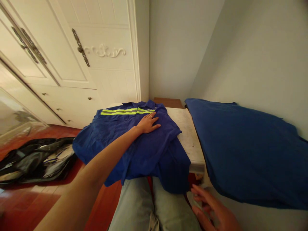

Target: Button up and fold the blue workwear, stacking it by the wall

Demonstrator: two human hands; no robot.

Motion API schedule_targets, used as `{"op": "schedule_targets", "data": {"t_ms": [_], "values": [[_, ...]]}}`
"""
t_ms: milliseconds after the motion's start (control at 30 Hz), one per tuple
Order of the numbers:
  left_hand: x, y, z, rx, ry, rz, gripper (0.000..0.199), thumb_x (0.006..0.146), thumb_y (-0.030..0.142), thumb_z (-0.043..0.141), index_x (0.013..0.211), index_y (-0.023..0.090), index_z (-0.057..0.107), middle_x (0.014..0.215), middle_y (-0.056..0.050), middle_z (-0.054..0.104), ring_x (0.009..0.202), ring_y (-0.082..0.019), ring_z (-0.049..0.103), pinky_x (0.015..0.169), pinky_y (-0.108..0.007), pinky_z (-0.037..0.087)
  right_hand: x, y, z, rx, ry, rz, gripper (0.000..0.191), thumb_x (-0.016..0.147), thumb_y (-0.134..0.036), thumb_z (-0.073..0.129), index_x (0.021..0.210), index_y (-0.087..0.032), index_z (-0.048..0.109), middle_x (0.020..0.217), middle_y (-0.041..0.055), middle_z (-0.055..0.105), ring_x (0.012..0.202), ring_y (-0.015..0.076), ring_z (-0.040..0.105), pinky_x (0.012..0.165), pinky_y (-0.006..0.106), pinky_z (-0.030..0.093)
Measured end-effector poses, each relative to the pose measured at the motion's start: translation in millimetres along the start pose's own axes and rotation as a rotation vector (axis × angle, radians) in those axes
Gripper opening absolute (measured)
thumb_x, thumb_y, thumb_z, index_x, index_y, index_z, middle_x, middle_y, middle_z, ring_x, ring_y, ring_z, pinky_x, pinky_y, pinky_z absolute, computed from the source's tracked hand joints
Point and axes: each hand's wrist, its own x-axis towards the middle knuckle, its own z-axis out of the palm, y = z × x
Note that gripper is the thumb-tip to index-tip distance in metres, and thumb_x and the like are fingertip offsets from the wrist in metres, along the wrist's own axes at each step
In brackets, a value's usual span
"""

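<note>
A blue work shirt (115,131) with a yellow and grey reflective stripe is spread over a white bench, partly folded, its collar at the far side and its lower edge hanging toward my knees. My left hand (148,123) lies flat on the shirt near the stripe's right end, fingers spread, a ring on one finger. At the lower right my right hand (211,208) hovers off the shirt's near right corner, slightly blurred, fingers apart and curved, with nothing seen in it.
The white bench top (190,134) shows right of the shirt. Blue fabric (247,150) covers a surface at the right, by the wall. A white wardrobe (108,77) stands behind left. An open suitcase (43,160) with clothes lies on the red floor.
</note>
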Motion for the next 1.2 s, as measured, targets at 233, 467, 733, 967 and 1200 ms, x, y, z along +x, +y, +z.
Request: {"op": "schedule_targets", "data": {"t_ms": [233,467,733,967,1200], "values": [[-37.7,13.3,-33.1,-0.01,0.056,0.073,0.061,0.101,0.057,0.029,0.135,0.018,0.061,0.151,-0.015,0.048,0.141,-0.03,0.044,0.116,-0.045,0.035,84.8,-92.3,55.9,0.463,-0.186,0.109,0.079,0.075,-0.073,0.066,0.126,-0.014,0.059,0.121,0.0168,0.065,0.106,0.025,0.067,0.068,0.027,0.059],[-69.7,-1.3,-16.0,-0.049,-0.19,0.09,0.07,0.1,0.064,0.028,0.154,0.021,0.039,0.163,-0.013,0.029,0.153,-0.029,0.021,0.121,-0.049,0.018,114.7,-79.9,121.4,0.565,-0.116,0.228,0.085,0.055,-0.092,0.062,0.082,-0.012,0.061,0.08,0.0105,0.068,0.074,0.0221,0.068,0.056,0.026,0.05],[-59.1,-13.9,-15.0,-0.048,-0.189,0.137,0.069,0.1,0.063,0.027,0.154,0.022,0.039,0.163,-0.014,0.029,0.152,-0.027,0.024,0.119,-0.045,0.021,71.6,-45.8,114.8,0.617,-0.092,0.003,0.058,0.081,-0.071,0.063,0.075,-0.013,0.062,0.067,0.0045,0.061,0.066,0.0134,0.058,0.066,0.023,0.046],[-64.8,-6.7,-28.5,0.021,-0.074,0.089,0.06,0.099,0.057,0.042,0.146,0.021,0.052,0.161,-0.014,0.033,0.145,-0.03,0.038,0.115,-0.042,0.034,43.0,-60.0,86.6,0.564,-0.125,0.045,0.058,0.081,-0.073,0.061,0.073,-0.015,0.06,0.064,0.0028,0.059,0.062,0.012,0.054,0.064,0.022,0.044],[-171.3,36.8,-31.4,0.006,0.44,-0.335,0.075,0.083,0.056,0.069,0.145,0.019,0.049,0.133,-0.017,0.057,0.122,-0.034,0.055,0.105,-0.05,0.046,79.5,-138.6,6.9,0.241,-0.071,-0.355,0.044,0.092,-0.057,0.055,0.08,-0.017,0.07,0.076,0.006,0.066,0.074,0.0149,0.062,0.07,0.021,0.049]]}}
